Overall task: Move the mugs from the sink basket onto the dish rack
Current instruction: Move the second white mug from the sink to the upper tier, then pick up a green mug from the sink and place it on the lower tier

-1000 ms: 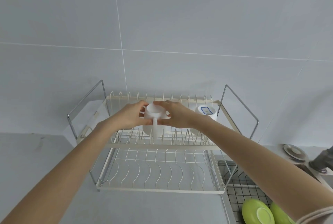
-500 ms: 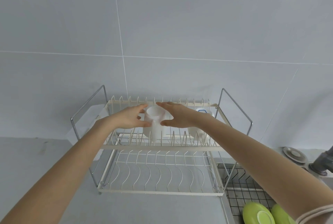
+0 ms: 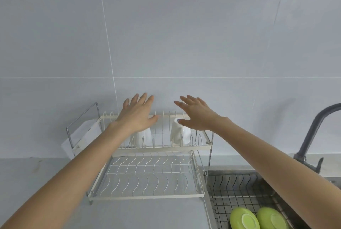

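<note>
Two white mugs stand upside down on the upper tier of the cream wire dish rack (image 3: 147,148). One mug (image 3: 143,136) sits left of centre, partly hidden by my left hand (image 3: 137,116). The other mug (image 3: 180,133) sits to the right, just under my right hand (image 3: 197,114). Both hands hover above the top tier with fingers spread and hold nothing. The black wire sink basket (image 3: 238,190) lies at the lower right; no mug shows in its visible part.
Two green bowls (image 3: 244,218) (image 3: 273,217) lie upside down in the sink basket. A dark faucet (image 3: 313,133) rises at the right. The rack's lower tier (image 3: 147,179) holds nothing. A grey counter (image 3: 27,177) and tiled wall surround the rack.
Both hands let go of the white mug on the upper tier and rose above it with fingers spread. The view has tilted down, so the basket and faucet show more.
</note>
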A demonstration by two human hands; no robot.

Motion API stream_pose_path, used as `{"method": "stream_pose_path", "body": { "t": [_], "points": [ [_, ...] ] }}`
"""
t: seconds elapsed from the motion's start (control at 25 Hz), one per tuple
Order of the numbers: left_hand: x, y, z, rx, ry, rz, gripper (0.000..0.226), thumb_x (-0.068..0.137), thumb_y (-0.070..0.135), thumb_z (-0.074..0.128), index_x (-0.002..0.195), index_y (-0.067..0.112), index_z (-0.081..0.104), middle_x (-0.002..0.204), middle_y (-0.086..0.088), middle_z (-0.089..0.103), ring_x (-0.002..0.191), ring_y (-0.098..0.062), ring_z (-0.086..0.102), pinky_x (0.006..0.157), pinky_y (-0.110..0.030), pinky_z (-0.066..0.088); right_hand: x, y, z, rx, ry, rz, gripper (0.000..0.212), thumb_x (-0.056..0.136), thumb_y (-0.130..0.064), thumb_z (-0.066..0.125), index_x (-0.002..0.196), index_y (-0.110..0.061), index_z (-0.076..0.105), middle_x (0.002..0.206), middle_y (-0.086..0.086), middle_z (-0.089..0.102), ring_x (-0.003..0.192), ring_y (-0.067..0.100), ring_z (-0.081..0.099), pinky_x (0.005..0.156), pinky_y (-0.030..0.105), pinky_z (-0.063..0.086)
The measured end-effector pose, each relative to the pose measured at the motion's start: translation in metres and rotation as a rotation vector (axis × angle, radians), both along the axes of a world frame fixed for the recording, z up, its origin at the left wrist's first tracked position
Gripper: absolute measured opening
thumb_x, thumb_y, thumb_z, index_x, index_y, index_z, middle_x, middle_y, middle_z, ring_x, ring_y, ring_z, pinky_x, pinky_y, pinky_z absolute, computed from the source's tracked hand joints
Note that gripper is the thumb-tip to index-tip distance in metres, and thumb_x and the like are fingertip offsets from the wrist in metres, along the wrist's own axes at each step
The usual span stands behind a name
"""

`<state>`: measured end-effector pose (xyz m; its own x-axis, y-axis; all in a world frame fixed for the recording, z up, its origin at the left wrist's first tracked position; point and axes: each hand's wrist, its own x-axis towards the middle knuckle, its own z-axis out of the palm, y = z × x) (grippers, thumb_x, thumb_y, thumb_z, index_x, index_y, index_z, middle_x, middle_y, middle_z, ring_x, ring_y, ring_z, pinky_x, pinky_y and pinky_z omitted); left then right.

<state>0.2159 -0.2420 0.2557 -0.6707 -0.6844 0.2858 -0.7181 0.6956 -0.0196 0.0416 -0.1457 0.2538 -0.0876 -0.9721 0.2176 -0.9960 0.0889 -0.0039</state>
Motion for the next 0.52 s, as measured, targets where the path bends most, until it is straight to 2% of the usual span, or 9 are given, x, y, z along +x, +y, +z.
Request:
{"method": "stream_pose_path", "body": {
  "t": [0.24,0.52],
  "points": [
    [-0.053,0.059,0.004,-0.070,0.083,-0.052,0.072,0.090,0.050,0.031,0.144,0.018,-0.005,0.156,-0.010,-0.008,0.143,-0.030,-0.012,0.115,-0.049,-0.002,-0.045,0.071,0.002,-0.154,-0.005,-0.129,0.065,0.091,-0.038,0.045,0.145,-0.021,0.011,0.158,0.006,0.000,0.145,0.024,-0.005,0.117,0.043,-0.001],
    [-0.131,0.115,-0.014,-0.126,0.166,-0.126,0.078,0.089,0.052,0.031,0.143,0.017,-0.013,0.153,-0.015,-0.019,0.139,-0.033,-0.023,0.112,-0.050,-0.013,-0.113,0.130,-0.014,-0.218,0.014,-0.253,0.072,0.089,-0.043,0.045,0.146,-0.023,0.005,0.157,0.005,-0.010,0.144,0.026,-0.014,0.116,0.045,-0.007]
  ]
}}
